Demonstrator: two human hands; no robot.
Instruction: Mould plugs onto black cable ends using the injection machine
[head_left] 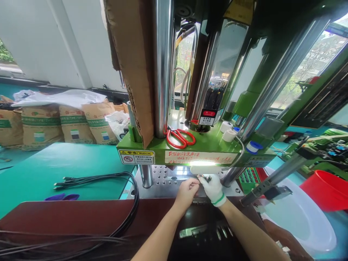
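Observation:
My left hand (187, 193), bare, is at the front edge of the press's metal bed (159, 191). Its fingers are curled together, and whatever they may hold is hidden. Close on its right, my right hand (214, 189) wears a white glove with a green cuff and bare fingertips. Its thumb and fingers are pinched at a small dark piece (208, 178), too small to name. Both hands are beneath the lit white lamp (206, 169) and the green press plate (152, 145). Behind them on the bed lies a bright metal mould block (179, 172).
Red-handled scissors (181, 139) lie on the green plate. Black cables (95, 177) loop from the green table (81, 159) over the brown ledge (67, 217). Steel columns (147, 175) flank the hands. At right are a white basin (312, 226) and a red bucket (326, 190).

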